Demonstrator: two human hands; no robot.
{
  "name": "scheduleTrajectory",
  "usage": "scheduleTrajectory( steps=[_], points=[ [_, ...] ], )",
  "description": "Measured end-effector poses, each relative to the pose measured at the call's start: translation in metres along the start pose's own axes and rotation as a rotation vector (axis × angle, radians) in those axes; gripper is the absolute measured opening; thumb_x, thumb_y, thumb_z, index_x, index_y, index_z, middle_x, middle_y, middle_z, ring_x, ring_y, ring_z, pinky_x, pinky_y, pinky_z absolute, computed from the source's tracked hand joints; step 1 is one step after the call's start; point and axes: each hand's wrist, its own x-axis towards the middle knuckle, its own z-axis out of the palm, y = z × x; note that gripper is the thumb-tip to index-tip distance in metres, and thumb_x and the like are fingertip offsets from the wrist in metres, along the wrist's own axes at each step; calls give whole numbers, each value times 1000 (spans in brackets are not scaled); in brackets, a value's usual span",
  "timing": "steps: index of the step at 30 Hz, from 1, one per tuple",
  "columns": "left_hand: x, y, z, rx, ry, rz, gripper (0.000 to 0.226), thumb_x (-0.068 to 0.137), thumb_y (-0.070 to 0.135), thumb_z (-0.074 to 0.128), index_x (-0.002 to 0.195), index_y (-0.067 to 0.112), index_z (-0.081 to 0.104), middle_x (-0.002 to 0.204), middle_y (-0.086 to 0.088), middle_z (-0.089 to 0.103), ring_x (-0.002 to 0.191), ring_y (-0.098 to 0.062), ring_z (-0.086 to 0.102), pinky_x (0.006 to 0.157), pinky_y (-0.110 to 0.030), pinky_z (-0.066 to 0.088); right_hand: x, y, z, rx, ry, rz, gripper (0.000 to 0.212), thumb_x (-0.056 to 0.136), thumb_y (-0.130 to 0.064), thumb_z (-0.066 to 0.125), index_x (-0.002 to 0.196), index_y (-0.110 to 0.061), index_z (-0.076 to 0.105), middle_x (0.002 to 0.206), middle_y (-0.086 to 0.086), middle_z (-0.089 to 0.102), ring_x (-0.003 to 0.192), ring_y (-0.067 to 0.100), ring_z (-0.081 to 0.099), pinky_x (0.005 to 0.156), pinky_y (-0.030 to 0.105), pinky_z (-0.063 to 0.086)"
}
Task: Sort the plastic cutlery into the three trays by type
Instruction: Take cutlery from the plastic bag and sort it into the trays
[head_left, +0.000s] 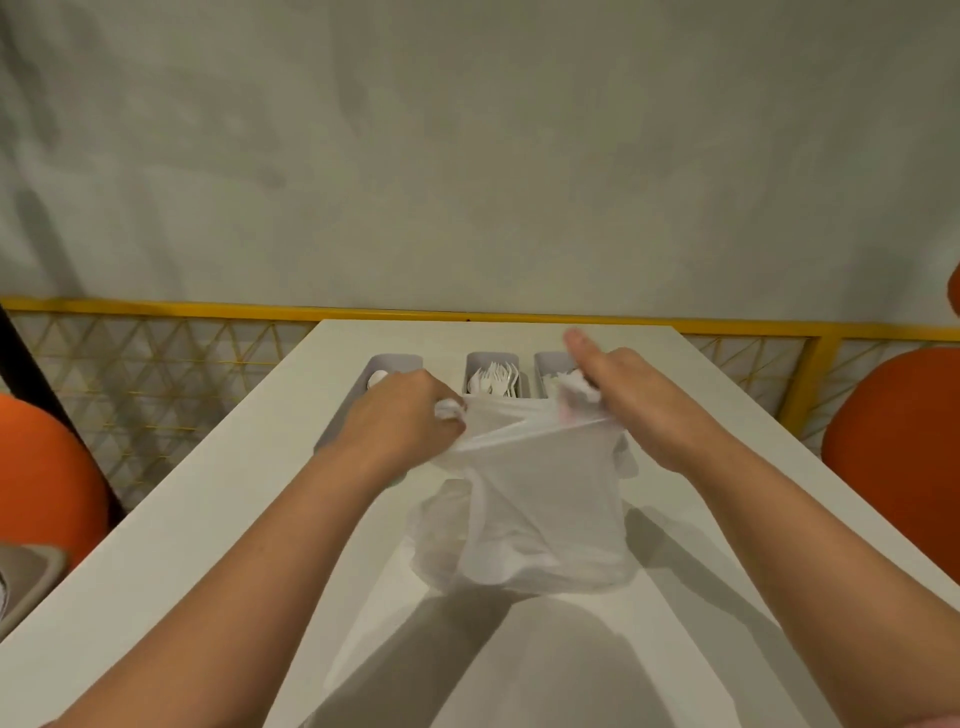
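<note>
On the left of the white table (208, 519), the left tray (396, 359) shows one pale rounded piece (377, 379) at its far end. I take it for a spoon bowl, though my wrist covers the rest. My left hand (402, 415) sits in front of that tray, fingers curled tight round a bunched edge of the thin white plastic bag (530, 519). I pull that edge leftward so the mouth stretches taut between my hands. The bag's body hangs slack below, its bottom resting on the table near me. I judge I am opening it to get at the cutlery inside, but the film is too cloudy to tell whether any is in there. Behind the stretched mouth stands the middle tray (491, 357), holding white forks (496, 382) with tines pointing away from me, so that type already has its place. Just beside it is the right tray (549, 358), its contents mostly hidden; something white lies in it that I cannot name. My right hand (621, 392) pinches the bag's opposite edge in front of that tray, thumb stuck out forward and the other fingers closed on the plastic. Holding the bag close in front of the trays keeps each reach short.
</note>
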Motion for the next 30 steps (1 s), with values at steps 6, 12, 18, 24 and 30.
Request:
scheduleTrajectory(
  steps=[6,12,18,24,30],
  points=[
    [5,-12,36,16,-32,71,73,79,8,60,139,38,28,114,-5,54,90,-23,52,71,-32,47,3,22,15,-548,105,-45,36,73,-17,77,99,-17,52,77,0,50,75,22,52,65,33,48],
    [9,-27,47,-389,-51,-73,76,78,-4,56,137,36,29,131,-3,40,107,-25,50,71,-32,52,-1,52,10,-522,42,171,37,76,-11,74,110,-4,65,104,5,52,102,25,56,75,24,44],
    [4,-23,32,-1740,-221,-438,50,83,-14,27,67,5,70,64,-5,64,49,-10,62,45,-14,49,-5,60,11,-9,-118,422,20,84,0,61,104,-2,60,105,14,57,75,20,60,57,25,57],
    [0,-33,29,-1809,-282,-471,13,77,11,51,85,8,60,79,-6,64,70,-21,62,61,-26,53,10,55,9,1039,14,513,26,90,15,29,106,6,48,99,24,55,93,39,56,79,57,47],
    [-7,-51,41,-1083,-374,-360,56,66,-4,74,113,23,60,108,-6,62,95,-25,62,71,-32,56,15,58,12,1132,101,533,19,93,-8,43,88,-2,61,71,13,69,68,25,65,52,33,56]
  ],
)
